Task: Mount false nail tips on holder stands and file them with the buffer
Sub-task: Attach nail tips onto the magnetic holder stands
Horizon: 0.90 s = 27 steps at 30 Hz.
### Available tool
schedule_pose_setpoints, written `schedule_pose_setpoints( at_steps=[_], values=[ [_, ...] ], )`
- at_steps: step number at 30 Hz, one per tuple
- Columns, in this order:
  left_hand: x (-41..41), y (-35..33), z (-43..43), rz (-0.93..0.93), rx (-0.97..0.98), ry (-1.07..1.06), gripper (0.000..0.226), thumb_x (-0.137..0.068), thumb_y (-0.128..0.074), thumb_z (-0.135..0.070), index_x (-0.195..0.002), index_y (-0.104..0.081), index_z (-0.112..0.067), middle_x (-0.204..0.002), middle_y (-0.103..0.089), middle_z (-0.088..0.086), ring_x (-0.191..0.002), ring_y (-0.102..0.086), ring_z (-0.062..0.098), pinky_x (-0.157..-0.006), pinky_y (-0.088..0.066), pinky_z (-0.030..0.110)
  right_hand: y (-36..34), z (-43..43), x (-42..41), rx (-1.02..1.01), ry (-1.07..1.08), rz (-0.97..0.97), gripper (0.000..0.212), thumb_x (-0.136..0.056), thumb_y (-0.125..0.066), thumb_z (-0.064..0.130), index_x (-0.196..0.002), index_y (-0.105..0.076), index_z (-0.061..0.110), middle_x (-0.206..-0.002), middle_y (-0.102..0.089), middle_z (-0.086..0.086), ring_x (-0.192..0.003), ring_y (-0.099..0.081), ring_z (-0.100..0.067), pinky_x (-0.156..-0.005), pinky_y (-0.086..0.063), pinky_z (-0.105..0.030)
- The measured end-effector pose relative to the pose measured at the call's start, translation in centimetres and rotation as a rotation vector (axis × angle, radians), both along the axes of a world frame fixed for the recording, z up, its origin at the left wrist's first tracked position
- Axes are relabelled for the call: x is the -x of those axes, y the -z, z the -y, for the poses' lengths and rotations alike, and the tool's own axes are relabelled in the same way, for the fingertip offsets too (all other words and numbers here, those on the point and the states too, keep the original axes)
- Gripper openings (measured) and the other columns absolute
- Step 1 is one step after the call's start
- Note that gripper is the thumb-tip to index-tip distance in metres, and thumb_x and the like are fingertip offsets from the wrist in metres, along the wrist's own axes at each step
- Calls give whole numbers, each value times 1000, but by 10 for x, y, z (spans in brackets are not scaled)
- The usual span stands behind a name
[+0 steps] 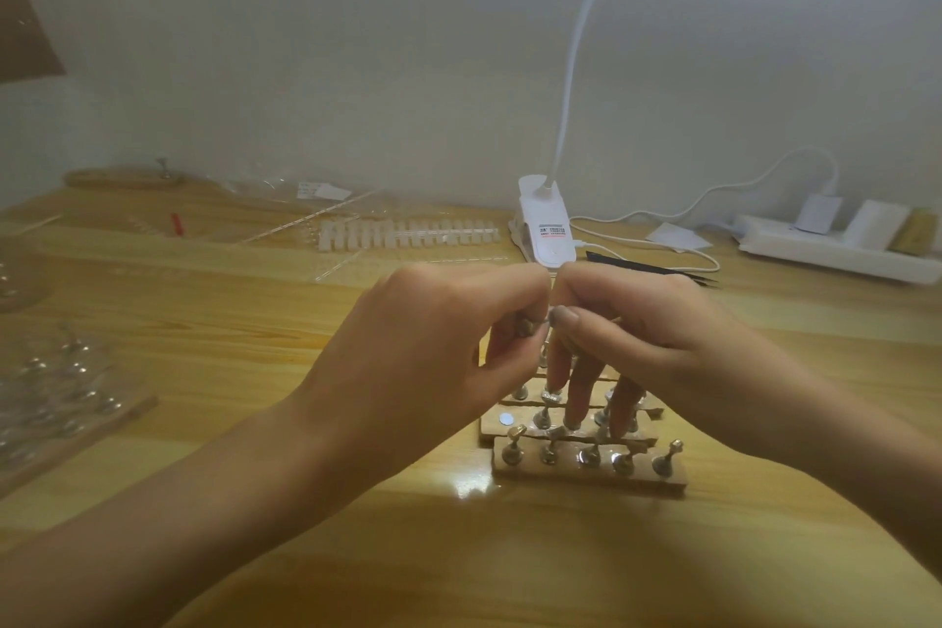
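left hand [433, 347]: fingers curled in, thumb and forefinger pinching a small piece [530, 324] that looks like metal. Too tiny to say whether it's a peg or a peg with a tip on it

right hand [657, 337]: thumb and forefinger closed on that same small piece from the other side, the other fingers hanging down loose toward the pegs

why held like that: both hands meet up in the air right above the stands, so I'd guess the piece is getting fitted or pressed at fingertip level where there's a good view, then dropped straight down

stands [586, 469]: wooden blocks in rows near the table's [255, 321] front edge, directly under the hands, little metal pegs sticking up. One spot in the middle row shows a bare round disc with no peg

nail tips [408, 232]: white rows lying flat on a clear sheet, farther back and left, well apart from the hands

black strip [652, 268]: probably the buffer, lying behind the right hand, untouched

lamp clip [543, 224]: white, behind the hands, neck bending up out of shot

progress: mounting stage by my read, filing not started
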<state>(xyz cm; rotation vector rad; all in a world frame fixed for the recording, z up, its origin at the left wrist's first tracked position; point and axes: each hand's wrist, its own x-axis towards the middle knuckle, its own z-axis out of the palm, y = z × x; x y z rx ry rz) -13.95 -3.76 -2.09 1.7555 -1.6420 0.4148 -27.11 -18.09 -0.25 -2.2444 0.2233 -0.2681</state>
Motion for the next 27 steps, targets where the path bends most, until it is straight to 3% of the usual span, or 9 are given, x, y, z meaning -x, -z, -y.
schedule_pose_setpoints(
  at_steps=[9,15,22,27],
  values=[
    [4,1,0,11,6,-9,12,-83,-64,-21,-74,-57,-22,-63,-56,-11,-53,-45,6,-50,-44,29,6,-4,-2,164,48,42,22,-91,-40,26,-81,-53,12,-71,-66,-1,-59,-70,-12,-46,-56,-33],
    [0,-2,0,-55,13,8,12,-87,-62,-26,-76,-59,-22,-65,-56,-15,-54,-53,7,-51,-41,16,3,4,-1,-62,-33,35,29,-104,-42,23,-77,-52,18,-77,-68,-8,-66,-72,-23,-48,-54,-29],
    [-1,-2,1,-71,24,22,11,-87,-63,-25,-77,-60,-22,-66,-55,-16,-54,-54,8,-51,-41,16,2,6,-2,-98,-65,29,28,-103,-43,26,-79,-54,17,-78,-68,-8,-66,-72,-24,-49,-51,-26],
    [0,-3,0,1,25,-4,11,-88,-62,-24,-77,-59,-22,-67,-55,-15,-52,-49,8,-50,-43,25,-1,7,-1,-184,-98,20,26,-97,-45,29,-75,-54,19,-77,-67,-7,-66,-71,-27,-46,-50,-27]
  ],
)
